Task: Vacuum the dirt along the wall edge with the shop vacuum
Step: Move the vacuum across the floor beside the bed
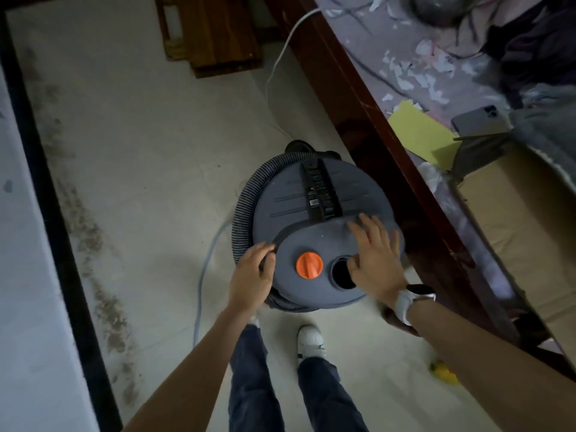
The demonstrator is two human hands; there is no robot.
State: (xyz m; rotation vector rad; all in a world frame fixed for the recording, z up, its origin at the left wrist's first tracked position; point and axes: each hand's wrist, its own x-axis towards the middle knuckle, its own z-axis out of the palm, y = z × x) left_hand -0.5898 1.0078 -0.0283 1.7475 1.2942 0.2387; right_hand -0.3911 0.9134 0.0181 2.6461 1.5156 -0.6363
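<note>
The shop vacuum (pixel 314 226) stands on the pale tiled floor (pixel 149 145) in the middle of the frame, seen from straight above, its round grey lid facing up. A ribbed hose (pixel 246 194) is coiled around the left side of the drum. On the lid sit a black handle (pixel 321 194) toward the top, an orange knob (pixel 309 265) near the lower edge, and a round open port (pixel 343 272) just right of the knob.

The left hand (pixel 252 275) is at the lower left rim of the vacuum, its fingers curled around the hose where it passes the lid. The right hand (pixel 374 260) lies flat on the right part of the lid, fingers straight and slightly spread, the fingertips reaching toward the base of the handle and the thumb at the edge of the port. A white watch (pixel 408 299) is on that wrist.

The dirt (pixel 90 238) runs as a dark speckled band down the left of the frame, beside the black baseboard (pixel 53 213) of the wall, well apart from both hands. A white cable (pixel 280 54) trails from the upper middle toward the vacuum. A dark wooden bed frame (pixel 374 135) crosses the right side, with a phone (pixel 480 121) and yellow paper (pixel 417 132) on the bedding.
</note>
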